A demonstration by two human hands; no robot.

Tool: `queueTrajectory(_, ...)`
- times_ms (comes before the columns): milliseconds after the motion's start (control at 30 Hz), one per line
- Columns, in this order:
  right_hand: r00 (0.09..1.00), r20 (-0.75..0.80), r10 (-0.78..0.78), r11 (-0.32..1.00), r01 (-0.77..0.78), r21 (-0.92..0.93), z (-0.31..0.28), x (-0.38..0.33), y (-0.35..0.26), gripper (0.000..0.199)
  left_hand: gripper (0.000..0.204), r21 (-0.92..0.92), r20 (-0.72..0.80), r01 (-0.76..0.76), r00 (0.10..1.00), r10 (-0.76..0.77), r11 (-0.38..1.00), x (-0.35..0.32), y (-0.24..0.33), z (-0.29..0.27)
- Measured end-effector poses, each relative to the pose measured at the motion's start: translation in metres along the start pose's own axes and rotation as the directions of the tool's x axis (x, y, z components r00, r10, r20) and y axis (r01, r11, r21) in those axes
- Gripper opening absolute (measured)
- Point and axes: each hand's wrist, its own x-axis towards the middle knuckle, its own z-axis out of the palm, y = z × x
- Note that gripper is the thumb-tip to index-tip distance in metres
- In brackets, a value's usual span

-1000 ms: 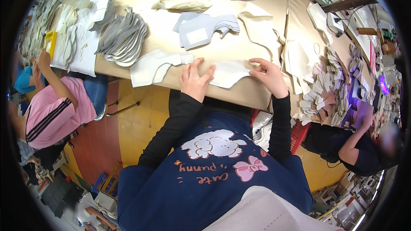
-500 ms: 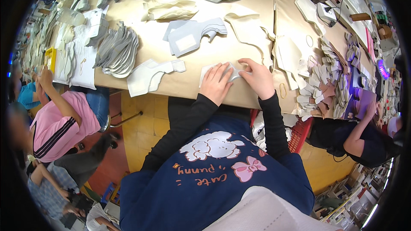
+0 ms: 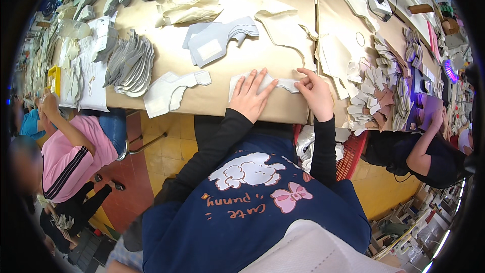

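A pale, shaped flat piece (image 3: pixel 287 85) lies on the brown-covered table near its front edge, wide at the left and narrow at the right. My left hand (image 3: pixel 250 97) rests flat on the wide part, fingers spread, covering much of it. At the narrow end, my right hand (image 3: pixel 318 95) has thumb and forefinger closed on the tip. To the left lie similar whitish cut pieces (image 3: pixel 169 93), overlapping. Behind my hands sits a small stack of blue-grey cut pieces (image 3: pixel 222 40) with a pale rectangle on top.
A fanned stack of grey pieces (image 3: pixel 130 65) stands at the left. Cream material (image 3: pixel 189 11) and a cream sheet (image 3: pixel 279 24) lie farther back. Pale and brown scraps (image 3: pixel 374 91) crowd the right. A red basket (image 3: pixel 352 156) is below the edge. Co-workers sit on both sides.
My right hand has moved slightly right and down to the narrow end, and more of the pale piece shows between my hands. The whole view has shifted a little.
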Motion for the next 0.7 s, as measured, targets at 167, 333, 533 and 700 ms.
queueTrajectory(167, 0.996, -0.082, -0.044, 0.982, 0.028, -0.184, 0.005, 0.001, -0.008, 0.041, 0.058, -0.062, 0.006, -0.032, 0.999, 0.033, 0.998, -0.002, -0.001, -0.005)
queueTrajectory(333, 0.926, -0.247, -0.286, 0.915, 0.187, -0.358, 0.015, -0.016, -0.014, 0.052, 0.073, -0.063, 0.044, -0.038, 0.998, 0.04, 0.997, -0.004, -0.003, -0.001)
queueTrajectory(533, 0.978, 0.091, -0.186, 0.661, 0.193, -0.725, 0.048, -0.035, -0.003, 0.056, 0.085, -0.167, 0.046, 0.014, 0.999, -0.006, 0.986, -0.008, -0.004, 0.003)
queueTrajectory(700, 0.946, -0.075, -0.316, 0.773, 0.21, -0.599, 0.061, -0.036, -0.007, 0.06, 0.088, -0.015, 0.159, 0.131, 0.979, -0.127, 0.991, -0.044, -0.015, -0.016)
